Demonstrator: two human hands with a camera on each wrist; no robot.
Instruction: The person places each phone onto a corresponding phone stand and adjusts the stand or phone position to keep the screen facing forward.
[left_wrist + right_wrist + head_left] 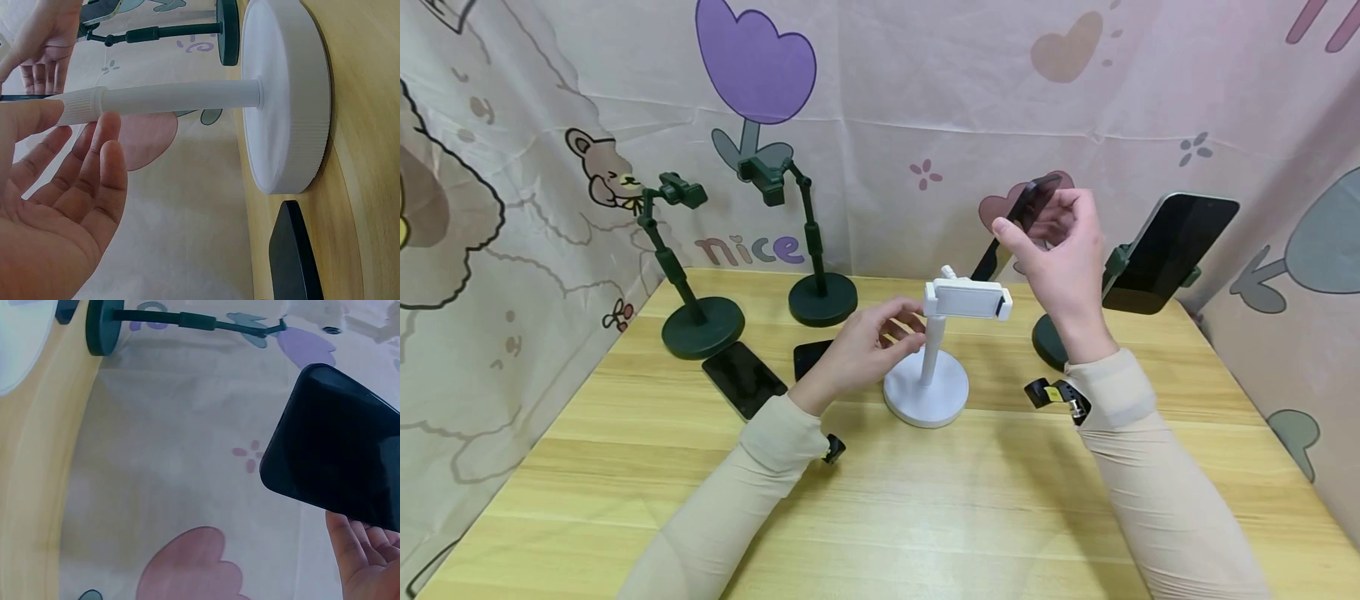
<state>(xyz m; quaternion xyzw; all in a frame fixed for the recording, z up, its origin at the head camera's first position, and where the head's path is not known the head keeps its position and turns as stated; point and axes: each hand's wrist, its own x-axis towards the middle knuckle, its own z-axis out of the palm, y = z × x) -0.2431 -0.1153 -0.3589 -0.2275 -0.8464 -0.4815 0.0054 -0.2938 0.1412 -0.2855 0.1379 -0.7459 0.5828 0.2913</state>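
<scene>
With thumb and fingers, my right hand grips a black smartphone by its edge. The phone is raised and tilted behind the clamp of a white phone stand. That stand is upright on the table, its white clamp holding no phone. My left hand is at the stand's post; in the left wrist view its thumb and fingertips pinch the ribbed collar. The other fingers of that hand are loosely bent below the collar.
Two dark green phone stands stand at the back left. Two black phones lie flat near them. At right, a green stand holds another phone. Printed cloth hangs behind the wooden table.
</scene>
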